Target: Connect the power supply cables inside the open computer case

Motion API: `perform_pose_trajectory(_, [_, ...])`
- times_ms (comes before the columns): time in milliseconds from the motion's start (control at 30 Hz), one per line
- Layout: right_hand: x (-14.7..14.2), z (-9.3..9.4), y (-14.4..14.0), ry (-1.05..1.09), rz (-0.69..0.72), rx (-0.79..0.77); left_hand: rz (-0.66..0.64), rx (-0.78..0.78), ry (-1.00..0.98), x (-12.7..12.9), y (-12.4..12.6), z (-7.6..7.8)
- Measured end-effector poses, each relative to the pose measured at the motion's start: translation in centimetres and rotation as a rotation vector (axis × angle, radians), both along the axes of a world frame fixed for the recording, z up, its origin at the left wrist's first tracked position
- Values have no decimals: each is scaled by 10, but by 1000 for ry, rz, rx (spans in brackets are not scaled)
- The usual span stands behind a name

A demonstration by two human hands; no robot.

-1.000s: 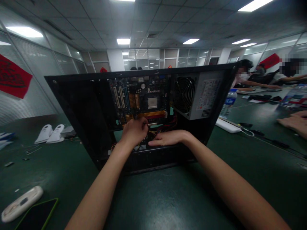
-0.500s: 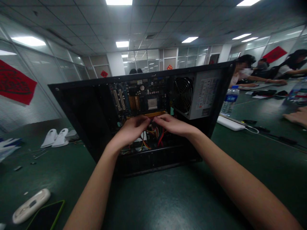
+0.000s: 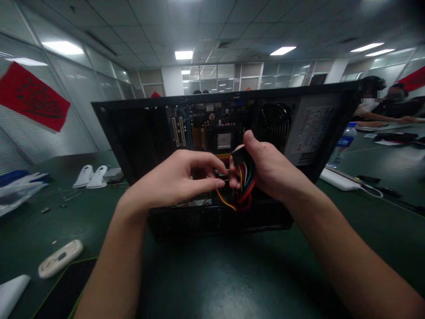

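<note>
An open black computer case (image 3: 212, 221) stands before me with its inside showing. My right hand (image 3: 267, 166) grips a black power connector (image 3: 241, 156), and its bundle of coloured wires (image 3: 247, 181) hangs below the fingers. Left of it, my left hand (image 3: 186, 177) has thumb and fingertips curled close together around a thin yellow wire (image 3: 227, 204), whose upper part is partly hidden by the fingers. Behind the hands are the motherboard (image 3: 212, 117), a bare square processor (image 3: 224, 140) and the power supply (image 3: 310, 128) with its fan grille.
On the green table (image 3: 226, 274), a white oval object (image 3: 61, 258) and a dark green-edged pad (image 3: 68, 283) lie at left. White stands (image 3: 90, 177) sit farther back. A water bottle (image 3: 343, 144) and white power strip (image 3: 341, 179) are at right. A co-worker (image 3: 372, 106) sits beyond.
My right hand has lifted the black connector and its wires up out of the case. My left hand has come back toward me, fingers near the wires. The view has shifted left.
</note>
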State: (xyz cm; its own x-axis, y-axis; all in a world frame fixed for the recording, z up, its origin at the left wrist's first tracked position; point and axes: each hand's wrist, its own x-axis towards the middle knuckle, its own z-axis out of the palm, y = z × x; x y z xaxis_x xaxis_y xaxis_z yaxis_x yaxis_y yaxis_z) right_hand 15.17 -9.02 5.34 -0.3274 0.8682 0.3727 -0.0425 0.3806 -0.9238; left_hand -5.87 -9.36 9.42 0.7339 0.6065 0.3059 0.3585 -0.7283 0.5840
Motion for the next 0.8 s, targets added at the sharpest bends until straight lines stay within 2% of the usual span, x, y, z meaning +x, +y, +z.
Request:
perform_pose_trajectory(100, [-2,2,-7,2,-10,32,21,-3,-95,-2,-6,3])
perform_pose_trajectory(200, [-2,4,-12,-42,-33,80,-12,-20,-161,3,-10,1])
perform_pose_trajectory(433, [6,11,-19,-118,-196,230,-114,-46,-320,23,-12,-10])
perform_pose_trajectory(533, [7,15,-23,-199,-238,301,-148,-21,-319,26,-9,-14])
perform_pose_trajectory(667, [5,17,-26,-301,-253,411,-148,96,-294,25,-5,-17])
perform_pose_trajectory(800, [10,11,-19,-329,-123,300,-67,199,-150,22,-12,-14])
